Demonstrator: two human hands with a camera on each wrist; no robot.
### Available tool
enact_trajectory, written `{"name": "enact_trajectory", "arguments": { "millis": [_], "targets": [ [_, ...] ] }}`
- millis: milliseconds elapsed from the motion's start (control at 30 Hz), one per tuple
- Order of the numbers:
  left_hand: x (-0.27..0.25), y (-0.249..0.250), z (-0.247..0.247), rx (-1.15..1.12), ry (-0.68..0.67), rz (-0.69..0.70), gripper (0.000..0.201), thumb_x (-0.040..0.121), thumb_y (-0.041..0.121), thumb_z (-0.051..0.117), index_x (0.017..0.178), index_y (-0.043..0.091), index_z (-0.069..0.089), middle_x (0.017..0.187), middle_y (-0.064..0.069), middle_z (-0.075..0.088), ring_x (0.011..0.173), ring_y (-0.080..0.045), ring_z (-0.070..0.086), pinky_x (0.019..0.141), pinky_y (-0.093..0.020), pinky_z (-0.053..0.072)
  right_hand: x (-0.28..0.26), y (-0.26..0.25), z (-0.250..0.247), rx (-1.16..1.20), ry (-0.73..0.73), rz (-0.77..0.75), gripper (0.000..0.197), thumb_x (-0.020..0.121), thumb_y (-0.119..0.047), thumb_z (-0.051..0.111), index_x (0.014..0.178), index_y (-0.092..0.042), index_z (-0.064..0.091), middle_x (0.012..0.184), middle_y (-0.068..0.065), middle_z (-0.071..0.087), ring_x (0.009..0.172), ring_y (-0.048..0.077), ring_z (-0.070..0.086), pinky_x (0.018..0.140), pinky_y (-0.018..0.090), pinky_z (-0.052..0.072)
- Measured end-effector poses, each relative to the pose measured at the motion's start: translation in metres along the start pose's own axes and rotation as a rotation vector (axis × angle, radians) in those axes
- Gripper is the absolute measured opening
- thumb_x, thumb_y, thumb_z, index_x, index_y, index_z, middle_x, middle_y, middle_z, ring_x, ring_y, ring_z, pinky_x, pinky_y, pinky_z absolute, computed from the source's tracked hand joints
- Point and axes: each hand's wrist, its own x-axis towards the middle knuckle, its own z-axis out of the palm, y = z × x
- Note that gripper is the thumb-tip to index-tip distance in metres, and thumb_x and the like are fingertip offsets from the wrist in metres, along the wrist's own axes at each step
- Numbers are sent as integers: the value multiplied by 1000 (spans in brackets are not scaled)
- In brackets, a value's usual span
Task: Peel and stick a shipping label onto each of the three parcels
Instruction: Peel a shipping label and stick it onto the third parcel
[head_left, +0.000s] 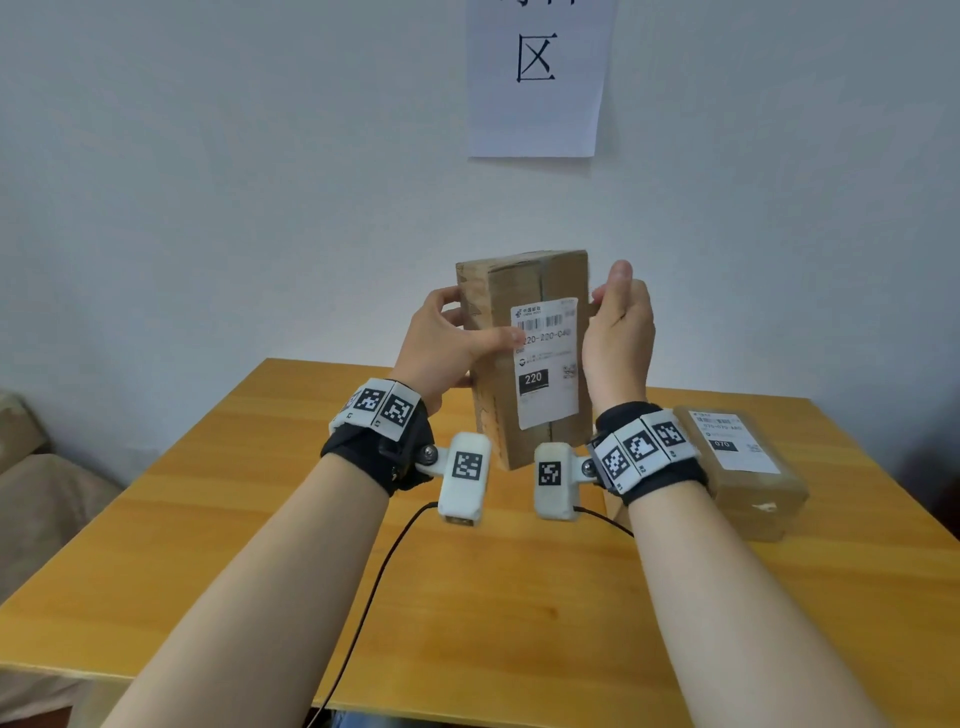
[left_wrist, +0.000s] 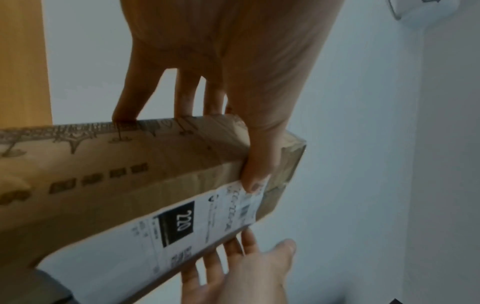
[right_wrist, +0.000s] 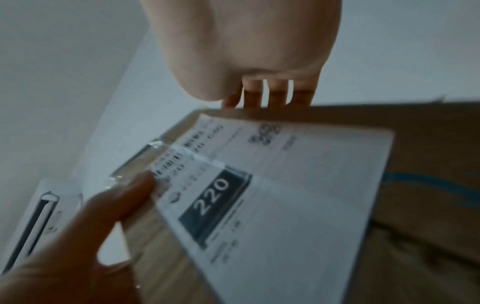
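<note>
Above table (head_left: 467, 597) | left hand (head_left: 441, 348), right hand (head_left: 618, 338): fingers grip labelled parcel (head_left: 519, 280) upright

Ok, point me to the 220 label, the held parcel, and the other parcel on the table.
220 label (head_left: 548, 364), head view, its printed middle.
Held parcel (head_left: 519, 278), head view, bare cardboard above label.
Other parcel (head_left: 753, 491), head view, its near side.

Held parcel (head_left: 524, 358) left of tabletop parcel (head_left: 748, 478)
</note>
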Motion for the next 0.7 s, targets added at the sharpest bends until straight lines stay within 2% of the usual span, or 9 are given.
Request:
{"name": "enact_trajectory", "arguments": {
  "millis": [67, 133, 200, 267, 300, 400, 533, 700],
  "targets": [
    [3, -2, -2, -16, 37, -28, 87, 71, 23, 98, 143, 21, 49, 120, 4, 77, 92, -16, 81, 79, -53, 67, -2, -1, 1, 53, 13, -19, 35, 112, -45, 34, 108, -17, 55, 95, -7, 59, 80, -1, 58, 65, 17, 43],
    [4, -3, -3, -15, 55, -37, 88, 71, 25, 98, 143, 21, 49, 118, 3, 77, 91, -16, 81, 79, -54, 67, -3, -4, 0, 108, 30, -63, 28, 111, -35, 41, 96, -17, 56, 85, -7, 59, 67, -4, 56, 61, 11, 42],
    [4, -4, -3, -6, 61, -31, 88, 71, 26, 98, 143, 21, 48, 118, 3, 77, 91, -16, 81, 79, -54, 67, -6, -6, -2, 166, -35, -70, 37, 110, -33, 43, 81, -14, 56, 66, -2, 55, 50, 2, 49, 51, 17, 42],
    [4, -4, -3, -9, 69, -29, 88, 71, 27, 98, 143, 21, 48, 118, 4, 77, 89, -14, 81, 78, -53, 67, -10, -9, -4, 258, -181, -15, 44, 109, -33, 45, 71, -12, 54, 56, 3, 50, 43, 13, 46, 43, 25, 40],
    [4, -4, -3, -15, 73, -28, 87, 72, 27, 98, 143, 21, 49, 116, 4, 78, 88, -12, 81, 77, -52, 67, -13, -10, -4, 313, -250, 11, 48, 109, -32, 46, 65, -14, 52, 53, 5, 48, 41, 18, 44, 41, 25, 38],
    [4, -2, -2, -27, 78, -28, 83, 73, 28, 98, 141, 20, 51, 114, 5, 79, 89, -12, 80, 74, -51, 68, -19, -10, -3, 520, -399, 51, 55, 109, -24, 45, 54, -18, 42, 46, 6, 39, 37, 20, 34, 43, 26, 31],
    [1, 0, 1, -47, 53, -25, 69, 77, 26, 95, 135, 20, 58, 105, 4, 82, 90, -17, 81, 72, -54, 67, -23, -12, 3, 708, -521, 99, 53, 108, -18, 39, 55, -19, 35, 44, 2, 27, 37, 15, 18, 42, 25, 15],
    [-1, 3, 3, -5, -8, 39, 49, 80, 24, 93, 121, 27, 67, 102, 4, 83, 91, -18, 81, 76, -54, 67, -23, -16, 3, 763, -519, 97, 46, 93, -18, 42, 49, -23, 31, 44, -1, 23, 38, 13, 14, 43, 19, 18]
  ]
}}
